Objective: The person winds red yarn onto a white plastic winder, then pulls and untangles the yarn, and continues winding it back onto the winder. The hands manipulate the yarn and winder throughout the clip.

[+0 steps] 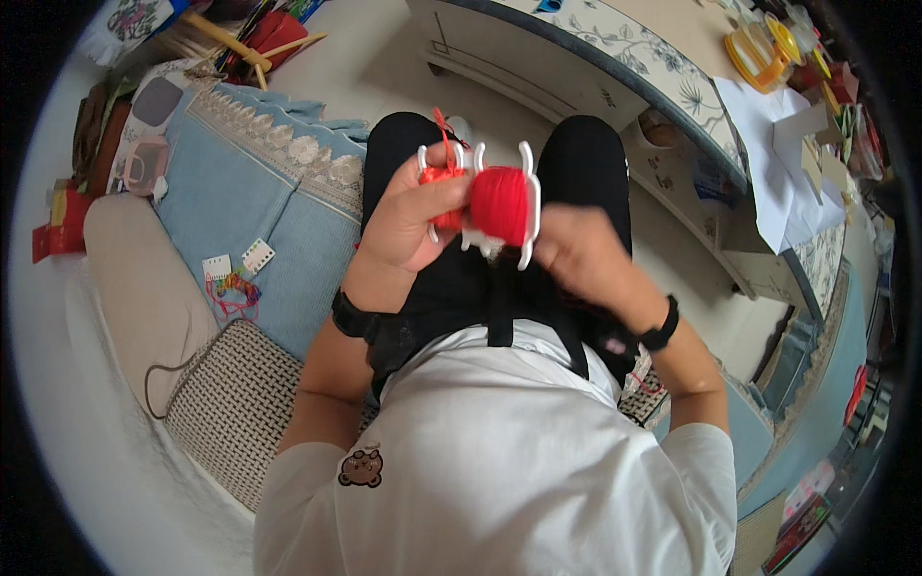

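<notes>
My left hand (400, 216) grips a white plastic frame (534, 209) with curved prongs, held above my lap. Bright red cord (499, 206) is wound thickly around its right section. An orange-red winding (443, 194) sits on the left section, partly hidden behind my thumb. From the top of that section a loose red tail (441, 124) sticks up. Just right of the frame is my right hand (583, 248), blurred, with fingers curled. Whether it pinches a strand of cord cannot be made out.
On the blue sofa cover (230, 173) to the left lie white cards (258, 255) and tangled multicoloured cords (234, 291). A woven-pattern cushion (234, 403) is beside my left arm. Ahead and right stands a table (634, 50) bearing white paper (756, 158) and a yellow-lidded container (763, 54).
</notes>
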`<state>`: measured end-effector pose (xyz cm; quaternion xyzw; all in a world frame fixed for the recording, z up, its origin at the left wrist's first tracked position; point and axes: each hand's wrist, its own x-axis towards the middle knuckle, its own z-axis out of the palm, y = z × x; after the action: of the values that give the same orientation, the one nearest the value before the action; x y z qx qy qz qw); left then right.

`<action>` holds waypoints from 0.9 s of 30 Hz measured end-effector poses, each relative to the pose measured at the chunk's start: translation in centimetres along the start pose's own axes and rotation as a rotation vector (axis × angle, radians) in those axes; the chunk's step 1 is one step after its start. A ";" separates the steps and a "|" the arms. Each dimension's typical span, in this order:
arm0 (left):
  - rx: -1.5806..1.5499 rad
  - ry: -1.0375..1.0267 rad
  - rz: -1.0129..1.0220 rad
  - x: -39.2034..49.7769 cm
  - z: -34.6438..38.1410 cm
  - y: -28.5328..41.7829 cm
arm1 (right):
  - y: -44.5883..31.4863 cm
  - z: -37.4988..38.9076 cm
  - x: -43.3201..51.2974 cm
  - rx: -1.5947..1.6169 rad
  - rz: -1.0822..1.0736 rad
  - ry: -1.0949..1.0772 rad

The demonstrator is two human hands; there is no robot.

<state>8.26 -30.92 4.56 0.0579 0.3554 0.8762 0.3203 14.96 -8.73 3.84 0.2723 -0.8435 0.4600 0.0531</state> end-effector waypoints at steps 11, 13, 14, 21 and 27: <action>0.064 0.136 0.047 0.0 1.5 0.3 | 0.2 0.2 0.2 -0.099 0.087 -0.018; 0.453 0.218 0.113 0.3 1.4 0.4 | -0.7 0.6 -0.4 0.009 -0.103 -0.164; 0.682 0.230 0.128 0.4 1.3 0.4 | -0.8 0.4 -0.6 -0.034 -0.112 -0.052; 0.206 0.020 -0.085 -0.4 1.0 -0.1 | 2.0 -0.5 -0.5 0.046 0.222 0.251; 0.429 0.193 0.017 0.7 0.1 0.2 | -0.4 0.9 -1.3 -0.044 -0.104 -0.069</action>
<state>7.62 -30.59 4.66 0.0436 0.5621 0.7846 0.2579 16.39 -9.10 3.17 0.3303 -0.8393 0.4283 0.0541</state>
